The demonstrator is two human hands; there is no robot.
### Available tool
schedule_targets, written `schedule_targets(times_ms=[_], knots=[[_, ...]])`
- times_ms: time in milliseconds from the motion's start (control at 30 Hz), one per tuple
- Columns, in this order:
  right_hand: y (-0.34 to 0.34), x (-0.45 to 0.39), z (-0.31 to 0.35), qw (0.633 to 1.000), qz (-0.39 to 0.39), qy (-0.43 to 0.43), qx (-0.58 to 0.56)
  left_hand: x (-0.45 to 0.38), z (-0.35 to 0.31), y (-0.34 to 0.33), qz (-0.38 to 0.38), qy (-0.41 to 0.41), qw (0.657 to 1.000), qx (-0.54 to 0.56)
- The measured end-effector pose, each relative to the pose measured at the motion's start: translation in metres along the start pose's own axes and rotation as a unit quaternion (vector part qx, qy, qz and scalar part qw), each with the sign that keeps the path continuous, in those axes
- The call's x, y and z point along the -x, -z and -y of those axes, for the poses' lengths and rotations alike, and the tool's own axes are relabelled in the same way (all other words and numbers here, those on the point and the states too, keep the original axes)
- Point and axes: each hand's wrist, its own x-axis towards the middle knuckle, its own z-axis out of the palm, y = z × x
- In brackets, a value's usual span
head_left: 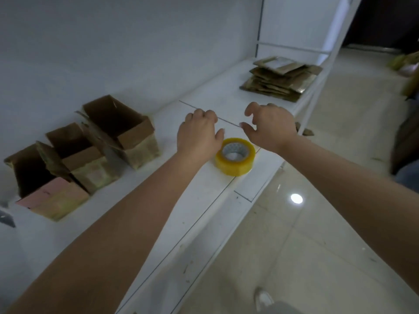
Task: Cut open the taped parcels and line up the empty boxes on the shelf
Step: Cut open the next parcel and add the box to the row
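White shelf (204, 200) holds three open boxes (122, 130) left of both empty, loosely curled hands (199, 132).

three open boxes (84, 152) sit in a row on the shelf (204, 200), at the left. a tape roll (235, 156) lies to their right. flat boxes (281, 78) lie stacked far behind it.

tape roll (235, 156): yellow | boxes (120, 130): brown | shelf (204, 189): white | flap (43, 193): perhaps pink

You have three open boxes (79, 155) at the left, one tape roll (235, 157), one far stack of flattened cardboard (281, 78).
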Motion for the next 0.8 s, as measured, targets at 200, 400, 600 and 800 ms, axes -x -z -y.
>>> schedule_targets(times_ms=[200,400,600,800], knots=[[0.012,0.012,-0.080,0.999,-0.021,-0.036,-0.006,-0.040,-0.071,-0.032,-0.002,-0.008,0.999,0.051],[0.027,0.009,-0.187,0.998,-0.030,-0.058,-0.005,-0.097,-0.170,-0.074,-0.002,-0.013,0.994,0.110],[0.033,-0.010,-0.277,0.997,-0.021,-0.069,0.009,-0.145,-0.235,-0.106,0.000,-0.011,0.993,0.116],[0.015,-0.040,-0.321,0.997,-0.008,-0.072,-0.008,-0.187,-0.255,-0.127,-0.001,-0.002,0.993,0.116]])
